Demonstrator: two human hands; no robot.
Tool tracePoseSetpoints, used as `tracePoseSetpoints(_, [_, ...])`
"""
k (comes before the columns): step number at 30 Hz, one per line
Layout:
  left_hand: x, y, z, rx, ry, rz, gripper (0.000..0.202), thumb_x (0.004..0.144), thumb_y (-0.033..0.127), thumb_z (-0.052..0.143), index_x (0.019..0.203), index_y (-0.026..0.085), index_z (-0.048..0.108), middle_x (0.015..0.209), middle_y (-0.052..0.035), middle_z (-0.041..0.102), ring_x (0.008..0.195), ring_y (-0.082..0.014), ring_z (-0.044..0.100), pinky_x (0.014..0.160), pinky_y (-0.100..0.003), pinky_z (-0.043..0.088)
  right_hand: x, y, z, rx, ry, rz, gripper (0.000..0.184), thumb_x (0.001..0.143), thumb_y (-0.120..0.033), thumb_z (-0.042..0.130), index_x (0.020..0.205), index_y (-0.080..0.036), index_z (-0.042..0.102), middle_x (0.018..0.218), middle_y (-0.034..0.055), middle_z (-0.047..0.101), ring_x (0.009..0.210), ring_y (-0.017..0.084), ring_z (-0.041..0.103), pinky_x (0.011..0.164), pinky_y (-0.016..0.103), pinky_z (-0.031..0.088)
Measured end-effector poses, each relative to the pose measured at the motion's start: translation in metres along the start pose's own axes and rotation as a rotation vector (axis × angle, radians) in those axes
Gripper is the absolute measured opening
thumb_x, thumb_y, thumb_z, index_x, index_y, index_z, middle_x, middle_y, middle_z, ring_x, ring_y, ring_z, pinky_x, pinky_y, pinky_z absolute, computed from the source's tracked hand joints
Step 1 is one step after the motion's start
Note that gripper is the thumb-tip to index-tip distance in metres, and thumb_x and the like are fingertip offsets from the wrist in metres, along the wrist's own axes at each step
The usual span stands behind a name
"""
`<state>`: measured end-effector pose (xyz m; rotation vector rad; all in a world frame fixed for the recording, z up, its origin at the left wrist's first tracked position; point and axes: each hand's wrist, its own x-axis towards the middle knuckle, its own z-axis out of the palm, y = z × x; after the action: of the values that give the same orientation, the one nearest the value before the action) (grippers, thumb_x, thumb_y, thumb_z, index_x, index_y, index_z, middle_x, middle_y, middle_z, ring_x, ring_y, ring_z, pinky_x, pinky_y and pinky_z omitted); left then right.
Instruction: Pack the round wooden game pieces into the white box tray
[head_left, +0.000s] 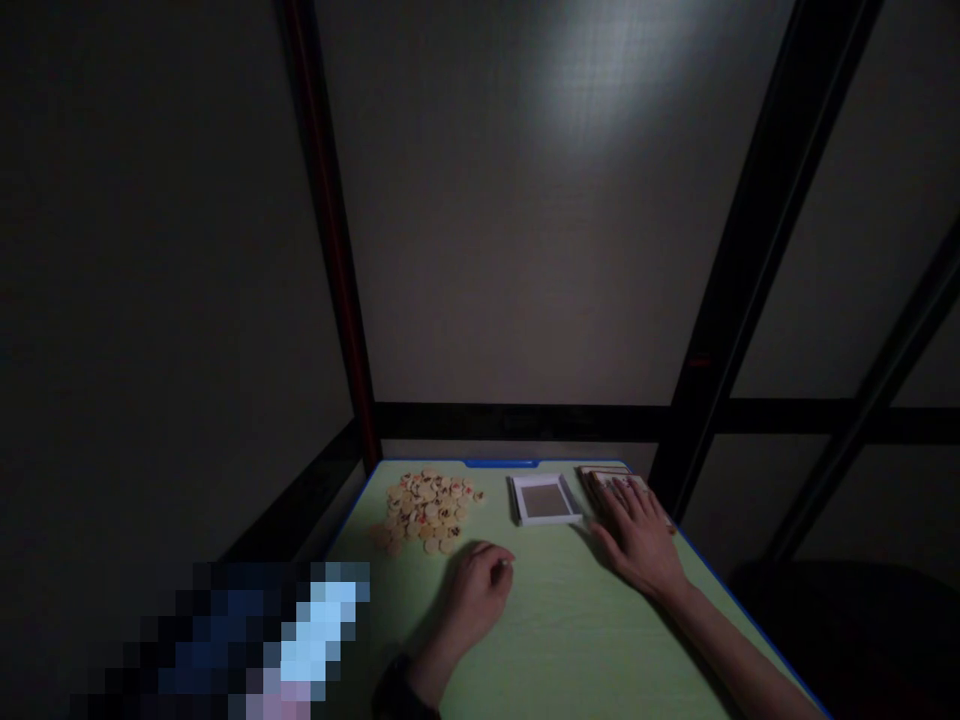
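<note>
A heap of several pale round wooden discs with red and dark marks lies at the far left of the green table. My left hand rests on the table just in front of the heap, fingers curled into a loose fist; I cannot see anything in it. My right hand lies flat with fingers stretched forward on a reddish-brown flat box or board at the far right. Between heap and hand sits a shallow white square tray with a brownish inside.
The table has a blue rim and stands against a dim wall. Dark frame posts rise behind it, a reddish one at the left and a black one at the right. A blurred patch covers the lower left.
</note>
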<state>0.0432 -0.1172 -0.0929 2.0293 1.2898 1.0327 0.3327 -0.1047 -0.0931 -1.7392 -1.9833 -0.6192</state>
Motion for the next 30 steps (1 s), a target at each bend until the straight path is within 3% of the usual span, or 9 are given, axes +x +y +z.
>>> tracePoseSetpoints(3, [-0.001, 0.001, 0.000, -0.007, -0.001, 0.019, 0.023, 0.080, 0.016, 0.052, 0.082, 0.019, 0.074, 0.085, -0.0079, 0.072, 0.078, -0.0194, 0.066, 0.075, -0.030, 0.052, 0.006, -0.035, -0.015, 0.137, -0.047, -0.210, 0.045, 0.098, -0.044, 0.042, 0.133, -0.023, 0.061, 0.142, 0.0128, 0.054, 0.127, 0.030, 0.047, 0.106, 0.046, 0.037])
tracePoseSetpoints(6, [-0.001, 0.001, 0.000, -0.006, 0.011, 0.034, 0.022, 0.079, 0.013, 0.052, 0.081, 0.019, 0.073, 0.085, -0.0078, 0.071, 0.080, -0.0191, 0.066, 0.077, -0.030, 0.052, 0.023, -0.061, -0.025, 0.154, -0.109, -0.207, 0.039, 0.097, -0.036, 0.048, 0.131, -0.025, 0.063, 0.139, 0.0109, 0.057, 0.117, 0.031, 0.052, 0.097, 0.043, 0.041])
tracePoseSetpoints(10, [-0.002, -0.002, 0.002, 0.020, 0.019, 0.045, 0.023, 0.079, 0.012, 0.051, 0.082, 0.018, 0.073, 0.087, -0.0076, 0.071, 0.082, -0.0188, 0.065, 0.080, -0.032, 0.053, 0.048, -0.065, -0.024, 0.207, -0.228, -0.222, 0.024, 0.093, -0.027, 0.056, 0.108, -0.023, 0.074, 0.108, 0.0084, 0.073, 0.106, 0.029, 0.056, 0.087, 0.039, 0.042])
tracePoseSetpoints(13, [-0.003, -0.004, 0.004, 0.033, 0.025, 0.051, 0.022, 0.079, 0.010, 0.052, 0.083, 0.017, 0.072, 0.087, -0.0073, 0.070, 0.084, -0.0187, 0.065, 0.081, -0.032, 0.052, 0.058, -0.059, -0.015, 0.242, -0.252, -0.263, 0.018, 0.091, -0.022, 0.057, 0.092, -0.020, 0.075, 0.093, 0.0080, 0.074, 0.100, 0.026, 0.059, 0.083, 0.036, 0.041])
tracePoseSetpoints(22, [-0.004, 0.002, 0.005, 0.043, 0.002, 0.015, 0.022, 0.080, 0.006, 0.053, 0.085, 0.015, 0.072, 0.091, -0.0072, 0.069, 0.086, -0.0174, 0.064, 0.082, -0.030, 0.052, 0.063, -0.054, 0.000, 0.202, -0.158, -0.318, 0.018, 0.091, -0.020, 0.059, 0.080, -0.019, 0.073, 0.081, 0.0073, 0.073, 0.091, 0.026, 0.061, 0.078, 0.036, 0.042])
tracePoseSetpoints(25, [-0.003, 0.009, 0.001, 0.100, -0.004, -0.003, 0.022, 0.080, 0.005, 0.054, 0.087, 0.016, 0.072, 0.091, -0.0061, 0.070, 0.086, -0.0163, 0.064, 0.082, -0.027, 0.051, 0.058, -0.055, 0.003, 0.246, -0.038, -0.332, 0.018, 0.092, -0.020, 0.057, 0.085, -0.019, 0.074, 0.087, 0.0081, 0.073, 0.094, 0.027, 0.061, 0.079, 0.037, 0.044])
tracePoseSetpoints(28, [-0.002, 0.014, -0.012, 0.274, 0.026, -0.050, 0.023, 0.083, 0.007, 0.054, 0.092, 0.018, 0.072, 0.094, -0.0050, 0.069, 0.089, -0.0160, 0.063, 0.084, -0.027, 0.049, 0.044, -0.069, 0.003, 0.338, 0.147, -0.374, 0.020, 0.095, -0.023, 0.054, 0.097, -0.018, 0.073, 0.098, 0.0104, 0.073, 0.099, 0.027, 0.059, 0.085, 0.040, 0.045])
tracePoseSetpoints(30, [-0.001, 0.014, -0.026, 0.488, 0.086, -0.117, 0.020, 0.087, 0.014, 0.054, 0.096, 0.020, 0.071, 0.099, -0.0067, 0.068, 0.099, -0.0194, 0.062, 0.086, -0.029, 0.048, 0.032, -0.087, 0.002, 0.412, 0.183, -0.419, 0.022, 0.097, -0.025, 0.051, 0.100, -0.017, 0.071, 0.097, 0.0107, 0.073, 0.096, 0.025, 0.059, 0.085, 0.039, 0.047])
